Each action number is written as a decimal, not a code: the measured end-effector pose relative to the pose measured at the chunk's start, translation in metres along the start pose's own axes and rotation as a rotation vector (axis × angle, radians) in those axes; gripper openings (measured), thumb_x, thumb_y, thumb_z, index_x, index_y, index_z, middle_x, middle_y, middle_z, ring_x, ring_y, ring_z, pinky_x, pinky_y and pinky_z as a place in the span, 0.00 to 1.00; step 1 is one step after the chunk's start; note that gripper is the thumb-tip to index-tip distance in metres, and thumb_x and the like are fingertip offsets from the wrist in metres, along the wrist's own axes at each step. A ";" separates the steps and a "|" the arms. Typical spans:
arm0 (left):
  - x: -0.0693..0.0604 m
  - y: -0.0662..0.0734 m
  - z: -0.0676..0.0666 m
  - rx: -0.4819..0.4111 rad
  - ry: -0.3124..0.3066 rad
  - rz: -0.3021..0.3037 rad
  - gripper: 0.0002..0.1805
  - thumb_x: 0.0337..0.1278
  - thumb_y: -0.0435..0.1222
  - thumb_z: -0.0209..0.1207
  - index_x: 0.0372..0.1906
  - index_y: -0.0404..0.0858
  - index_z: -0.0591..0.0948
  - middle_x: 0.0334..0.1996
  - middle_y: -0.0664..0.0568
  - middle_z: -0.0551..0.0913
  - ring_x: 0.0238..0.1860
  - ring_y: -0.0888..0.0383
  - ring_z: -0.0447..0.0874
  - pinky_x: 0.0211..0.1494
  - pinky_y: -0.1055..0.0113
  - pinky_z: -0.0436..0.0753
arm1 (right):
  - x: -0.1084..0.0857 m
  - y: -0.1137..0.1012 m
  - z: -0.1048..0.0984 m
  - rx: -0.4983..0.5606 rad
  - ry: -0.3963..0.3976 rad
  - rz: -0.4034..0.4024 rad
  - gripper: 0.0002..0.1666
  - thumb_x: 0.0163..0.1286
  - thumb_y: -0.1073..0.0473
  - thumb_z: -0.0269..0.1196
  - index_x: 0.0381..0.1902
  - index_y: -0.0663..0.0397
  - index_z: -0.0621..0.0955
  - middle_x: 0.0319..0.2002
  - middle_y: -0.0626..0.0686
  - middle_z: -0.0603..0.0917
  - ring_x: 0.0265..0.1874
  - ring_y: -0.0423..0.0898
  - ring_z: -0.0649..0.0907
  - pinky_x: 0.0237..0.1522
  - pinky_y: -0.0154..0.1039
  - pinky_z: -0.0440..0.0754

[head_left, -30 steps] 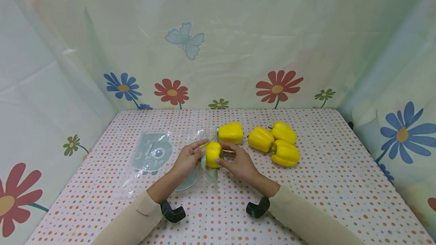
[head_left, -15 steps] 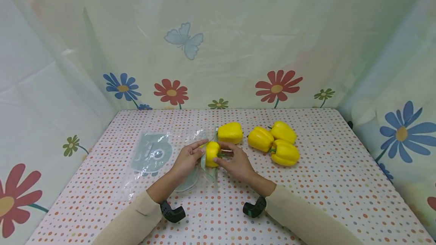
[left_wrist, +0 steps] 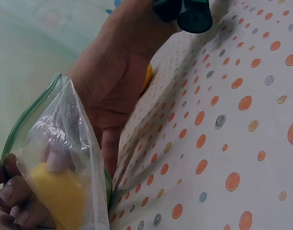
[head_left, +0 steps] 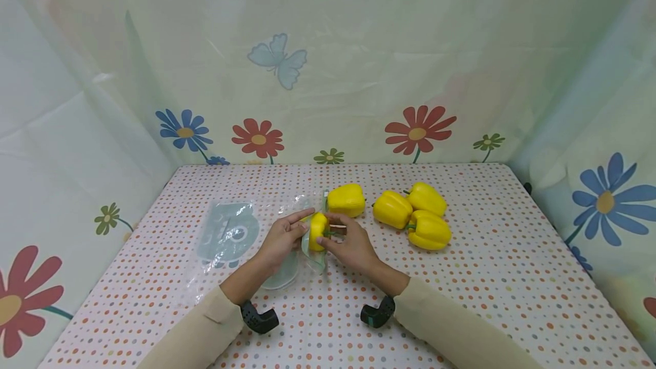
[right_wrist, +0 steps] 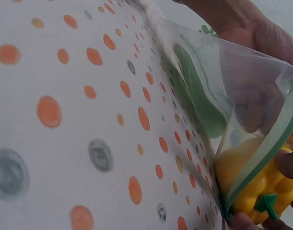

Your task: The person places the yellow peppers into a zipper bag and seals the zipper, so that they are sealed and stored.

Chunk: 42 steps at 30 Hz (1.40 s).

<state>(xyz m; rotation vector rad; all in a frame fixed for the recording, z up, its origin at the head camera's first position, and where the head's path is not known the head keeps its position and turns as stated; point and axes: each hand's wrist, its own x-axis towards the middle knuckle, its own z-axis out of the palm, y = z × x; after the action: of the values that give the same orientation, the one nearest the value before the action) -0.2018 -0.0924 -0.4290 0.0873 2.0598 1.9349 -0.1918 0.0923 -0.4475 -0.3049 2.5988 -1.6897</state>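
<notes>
A yellow bell pepper (head_left: 317, 232) is between my two hands, partly inside the mouth of a clear zip bag (head_left: 230, 238) with a green print. My right hand (head_left: 353, 246) grips the pepper from its stem side. On the other side my left hand (head_left: 279, 239) holds the bag's mouth, its fingers curled at the edge. In the left wrist view the pepper (left_wrist: 58, 196) shows through the plastic. From the right wrist view, the green zip strip (right_wrist: 261, 158) runs across the pepper, and its green stem (right_wrist: 266, 206) points out of the bag.
Another yellow bell pepper (head_left: 346, 200) lies just behind my hands, near the bag's edge. Three more, a front one (head_left: 429, 230), a left one (head_left: 392, 209) and a rear one (head_left: 427, 199), sit together to the right on the dotted tablecloth (head_left: 492, 278). A flowered curtain (head_left: 338, 84) stands behind.
My right hand has moved slightly left, carrying the pepper a little further into the bag's mouth. The left hand has stayed almost in place.
</notes>
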 end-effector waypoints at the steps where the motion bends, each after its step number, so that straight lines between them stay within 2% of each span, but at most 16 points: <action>1: 0.000 0.000 0.000 -0.002 -0.004 0.001 0.22 0.74 0.35 0.48 0.69 0.46 0.72 0.48 0.52 0.87 0.26 0.66 0.73 0.36 0.71 0.75 | 0.000 0.000 0.000 0.001 -0.001 -0.001 0.35 0.63 0.59 0.70 0.66 0.55 0.71 0.62 0.58 0.75 0.59 0.58 0.80 0.53 0.45 0.83; 4: 0.000 0.000 -0.001 -0.008 -0.018 0.008 0.23 0.74 0.35 0.47 0.70 0.44 0.71 0.45 0.54 0.87 0.23 0.66 0.70 0.35 0.71 0.75 | 0.000 0.000 0.001 0.002 -0.006 -0.013 0.35 0.63 0.59 0.70 0.66 0.56 0.71 0.62 0.59 0.75 0.58 0.58 0.81 0.52 0.45 0.84; 6: 0.000 0.000 -0.001 -0.014 -0.011 0.003 0.23 0.74 0.35 0.47 0.70 0.45 0.71 0.41 0.54 0.86 0.20 0.63 0.63 0.32 0.71 0.71 | 0.000 0.001 0.002 0.004 -0.010 -0.020 0.35 0.63 0.59 0.69 0.66 0.57 0.70 0.61 0.60 0.75 0.57 0.58 0.81 0.51 0.44 0.84; 7: 0.000 0.000 -0.001 -0.018 -0.011 0.004 0.23 0.74 0.35 0.47 0.70 0.44 0.71 0.41 0.54 0.86 0.21 0.63 0.62 0.32 0.72 0.71 | 0.000 0.001 0.002 0.006 -0.014 -0.022 0.35 0.63 0.59 0.69 0.66 0.57 0.70 0.61 0.60 0.75 0.56 0.58 0.82 0.51 0.44 0.84; 10: -0.001 0.000 -0.001 -0.027 0.002 0.005 0.23 0.74 0.35 0.47 0.70 0.44 0.71 0.48 0.54 0.86 0.28 0.68 0.74 0.37 0.73 0.77 | 0.000 0.002 0.002 0.009 -0.020 -0.022 0.35 0.64 0.58 0.69 0.66 0.57 0.69 0.61 0.61 0.74 0.55 0.59 0.82 0.50 0.44 0.85; 11: 0.000 -0.001 -0.002 -0.034 0.009 0.003 0.23 0.74 0.35 0.48 0.70 0.44 0.71 0.47 0.54 0.86 0.28 0.67 0.74 0.36 0.73 0.77 | 0.000 0.002 0.002 0.008 -0.019 -0.023 0.35 0.64 0.58 0.69 0.66 0.57 0.68 0.61 0.61 0.74 0.54 0.59 0.83 0.50 0.43 0.85; 14: 0.001 -0.004 -0.005 -0.041 0.032 -0.009 0.23 0.74 0.35 0.47 0.70 0.44 0.71 0.34 0.58 0.84 0.25 0.67 0.72 0.32 0.74 0.74 | 0.000 0.003 0.002 0.006 -0.016 -0.025 0.36 0.64 0.58 0.69 0.67 0.56 0.68 0.61 0.61 0.74 0.54 0.59 0.83 0.49 0.42 0.85; 16: 0.001 -0.005 -0.008 -0.047 0.058 -0.027 0.23 0.74 0.35 0.48 0.69 0.46 0.72 0.23 0.59 0.74 0.19 0.63 0.62 0.27 0.72 0.66 | 0.000 0.003 0.002 0.002 -0.012 -0.027 0.36 0.65 0.58 0.68 0.67 0.56 0.67 0.61 0.62 0.74 0.54 0.59 0.84 0.48 0.41 0.85; 17: 0.001 -0.005 -0.009 -0.047 0.069 -0.031 0.23 0.74 0.35 0.48 0.69 0.46 0.72 0.20 0.58 0.70 0.18 0.61 0.58 0.26 0.71 0.62 | 0.000 0.003 0.002 0.000 -0.011 -0.027 0.36 0.65 0.58 0.68 0.67 0.56 0.67 0.61 0.62 0.74 0.53 0.59 0.84 0.48 0.41 0.85; 19: 0.001 -0.006 -0.011 -0.044 0.090 -0.045 0.22 0.73 0.35 0.48 0.69 0.47 0.73 0.18 0.59 0.67 0.18 0.61 0.58 0.25 0.71 0.62 | 0.000 0.003 0.002 -0.007 -0.009 -0.026 0.36 0.65 0.58 0.68 0.67 0.57 0.66 0.62 0.61 0.73 0.53 0.58 0.84 0.48 0.40 0.85; 27: 0.002 -0.011 -0.016 -0.064 0.176 -0.099 0.22 0.70 0.33 0.50 0.65 0.50 0.77 0.18 0.59 0.64 0.17 0.62 0.58 0.23 0.73 0.63 | 0.001 0.002 0.002 -0.057 0.003 -0.021 0.36 0.65 0.59 0.68 0.67 0.58 0.67 0.63 0.61 0.74 0.53 0.57 0.84 0.53 0.44 0.84; 36: 0.003 -0.013 -0.019 -0.082 0.177 -0.121 0.23 0.69 0.32 0.50 0.66 0.49 0.76 0.18 0.59 0.65 0.16 0.62 0.58 0.21 0.73 0.62 | 0.002 0.001 0.001 -0.091 -0.010 -0.053 0.34 0.66 0.59 0.67 0.67 0.59 0.67 0.63 0.63 0.74 0.53 0.58 0.83 0.53 0.46 0.83; 42: 0.002 -0.010 -0.019 -0.054 0.170 -0.115 0.23 0.69 0.33 0.49 0.66 0.50 0.76 0.20 0.58 0.62 0.16 0.62 0.57 0.21 0.73 0.62 | 0.003 -0.001 0.002 -0.090 -0.019 -0.045 0.34 0.66 0.58 0.67 0.67 0.56 0.67 0.64 0.60 0.74 0.54 0.55 0.83 0.53 0.44 0.83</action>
<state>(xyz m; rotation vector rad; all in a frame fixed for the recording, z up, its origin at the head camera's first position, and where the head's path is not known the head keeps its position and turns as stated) -0.2066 -0.1108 -0.4387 -0.2103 2.0652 1.9864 -0.1939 0.0897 -0.4477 -0.3837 2.6786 -1.5769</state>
